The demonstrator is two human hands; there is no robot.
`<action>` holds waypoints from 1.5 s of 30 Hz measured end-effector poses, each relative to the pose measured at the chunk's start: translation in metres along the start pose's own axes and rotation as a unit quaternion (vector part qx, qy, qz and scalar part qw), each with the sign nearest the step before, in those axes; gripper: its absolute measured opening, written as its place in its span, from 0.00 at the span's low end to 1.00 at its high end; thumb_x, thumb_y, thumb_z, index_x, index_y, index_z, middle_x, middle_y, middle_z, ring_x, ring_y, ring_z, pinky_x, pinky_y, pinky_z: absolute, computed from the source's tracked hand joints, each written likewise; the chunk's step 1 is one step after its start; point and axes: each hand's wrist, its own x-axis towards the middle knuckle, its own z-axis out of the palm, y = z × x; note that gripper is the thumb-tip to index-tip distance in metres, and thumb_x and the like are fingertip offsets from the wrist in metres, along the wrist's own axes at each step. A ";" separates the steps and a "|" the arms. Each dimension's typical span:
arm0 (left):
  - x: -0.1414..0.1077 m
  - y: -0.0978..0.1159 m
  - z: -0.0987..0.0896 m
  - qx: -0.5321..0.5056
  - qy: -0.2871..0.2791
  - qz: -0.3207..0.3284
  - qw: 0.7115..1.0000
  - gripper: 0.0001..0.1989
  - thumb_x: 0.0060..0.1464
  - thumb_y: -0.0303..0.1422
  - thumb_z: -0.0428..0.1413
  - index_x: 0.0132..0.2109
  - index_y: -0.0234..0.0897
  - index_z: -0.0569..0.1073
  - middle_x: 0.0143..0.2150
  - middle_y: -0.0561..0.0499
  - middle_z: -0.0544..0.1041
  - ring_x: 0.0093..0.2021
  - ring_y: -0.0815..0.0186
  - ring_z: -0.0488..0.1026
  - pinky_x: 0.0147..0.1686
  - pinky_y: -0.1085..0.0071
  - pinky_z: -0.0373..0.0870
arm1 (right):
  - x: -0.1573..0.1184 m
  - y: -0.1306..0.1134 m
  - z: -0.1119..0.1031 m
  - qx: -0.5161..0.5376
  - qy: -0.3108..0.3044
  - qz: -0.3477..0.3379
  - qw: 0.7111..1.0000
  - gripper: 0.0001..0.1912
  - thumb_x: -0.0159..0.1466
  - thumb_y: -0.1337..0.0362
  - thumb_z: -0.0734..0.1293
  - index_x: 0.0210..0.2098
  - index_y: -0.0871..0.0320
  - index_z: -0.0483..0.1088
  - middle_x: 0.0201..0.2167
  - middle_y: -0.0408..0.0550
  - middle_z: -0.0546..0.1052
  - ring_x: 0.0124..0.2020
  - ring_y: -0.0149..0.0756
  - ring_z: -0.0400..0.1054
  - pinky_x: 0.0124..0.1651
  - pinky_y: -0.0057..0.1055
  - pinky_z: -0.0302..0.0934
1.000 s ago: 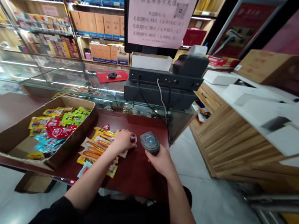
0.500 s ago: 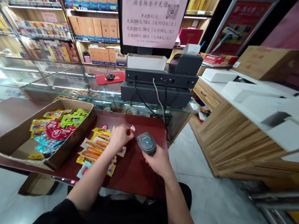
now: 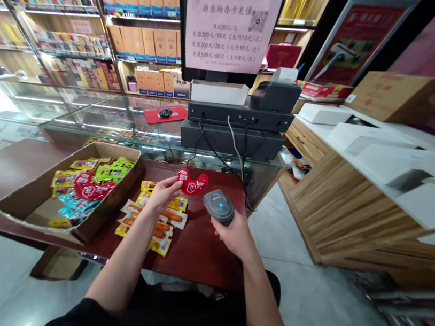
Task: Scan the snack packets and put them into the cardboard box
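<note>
Between the fingers of my left hand (image 3: 165, 193) is a red curved snack packet (image 3: 192, 183), raised above the table with its printed side and white label showing. My right hand (image 3: 234, 233) is wrapped round a grey barcode scanner (image 3: 218, 206), whose small blue light is lit; the scanner sits just right of the packet, apart from it. Under my left hand and wrist, packaged sausages (image 3: 162, 226) in clear and yellow wrappers lie in a row on the dark red table (image 3: 204, 255); my forearm hides some of them.
On the left of the table stands a cardboard box (image 3: 80, 233) of mixed snack packets, another red curved one (image 3: 92, 188) among them. Behind are a glass counter (image 3: 118, 122), a till with cables and a monitor bearing a paper sign (image 3: 228, 29). A wooden cabinet (image 3: 355, 220) stands right.
The red packet, mostly hidden before, has come up and turned into view in my left hand. The scanner remains in my right hand. The view has shifted slightly.
</note>
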 end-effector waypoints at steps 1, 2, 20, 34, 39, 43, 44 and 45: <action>-0.001 0.000 0.000 0.003 -0.003 -0.002 1.000 0.23 0.37 0.37 0.70 0.42 0.31 0.79 0.42 0.44 0.81 0.39 0.64 0.78 0.42 0.66 0.76 | 0.000 0.000 0.001 0.001 0.001 -0.002 1.000 0.17 0.56 0.59 0.68 0.44 0.58 0.75 0.28 0.49 0.81 0.34 0.44 0.78 0.36 0.34 0.70; -0.002 0.001 0.000 0.010 -0.003 -0.005 1.000 0.23 0.38 0.38 0.70 0.42 0.31 0.79 0.42 0.44 0.81 0.39 0.64 0.78 0.42 0.66 0.76 | 0.000 0.000 0.001 0.001 0.002 -0.002 1.000 0.16 0.56 0.60 0.68 0.44 0.58 0.75 0.28 0.49 0.81 0.34 0.43 0.78 0.36 0.34 0.70; -0.027 0.079 -0.067 0.062 0.057 0.073 0.994 0.26 0.37 0.40 0.70 0.44 0.31 0.80 0.40 0.45 0.82 0.36 0.63 0.78 0.38 0.67 0.76 | 0.022 -0.038 0.040 -0.034 -0.091 -0.067 0.993 0.16 0.56 0.61 0.68 0.44 0.58 0.74 0.33 0.51 0.82 0.40 0.47 0.78 0.39 0.34 0.70; -0.077 0.148 -0.228 0.332 0.202 0.059 0.920 0.23 0.42 0.43 0.65 0.42 0.31 0.80 0.34 0.47 0.82 0.33 0.62 0.77 0.34 0.69 0.74 | 0.043 -0.088 0.137 -0.034 -0.199 -0.136 0.970 0.21 0.56 0.58 0.71 0.48 0.58 0.74 0.43 0.54 0.82 0.48 0.51 0.75 0.51 0.41 0.67; -0.081 0.149 -0.222 0.552 0.302 0.100 0.770 0.20 0.52 0.41 0.59 0.48 0.35 0.80 0.38 0.45 0.82 0.40 0.58 0.79 0.44 0.66 0.71 | 0.042 -0.092 0.139 -0.033 -0.202 -0.131 0.970 0.20 0.56 0.57 0.71 0.46 0.57 0.75 0.43 0.53 0.82 0.47 0.50 0.76 0.50 0.40 0.67; -0.076 0.151 -0.193 0.601 0.304 0.139 0.725 0.18 0.54 0.40 0.57 0.48 0.37 0.80 0.41 0.44 0.82 0.42 0.57 0.78 0.46 0.66 0.71 | 0.043 -0.088 0.124 -0.028 -0.181 -0.133 0.974 0.18 0.56 0.58 0.70 0.45 0.57 0.75 0.42 0.52 0.82 0.47 0.49 0.76 0.48 0.38 0.68; -0.073 0.148 -0.182 0.605 0.295 0.149 0.725 0.18 0.54 0.40 0.57 0.48 0.37 0.80 0.42 0.44 0.82 0.43 0.57 0.78 0.46 0.66 0.70 | 0.044 -0.085 0.119 -0.032 -0.173 -0.129 0.976 0.18 0.56 0.58 0.70 0.45 0.57 0.75 0.42 0.52 0.82 0.46 0.49 0.76 0.47 0.38 0.68; -0.070 0.144 -0.171 0.607 0.284 0.157 0.725 0.17 0.54 0.40 0.57 0.48 0.37 0.80 0.42 0.44 0.82 0.43 0.57 0.78 0.47 0.66 0.70 | 0.044 -0.082 0.113 -0.036 -0.164 -0.123 0.978 0.18 0.56 0.58 0.70 0.45 0.58 0.75 0.42 0.53 0.82 0.46 0.49 0.76 0.47 0.38 0.68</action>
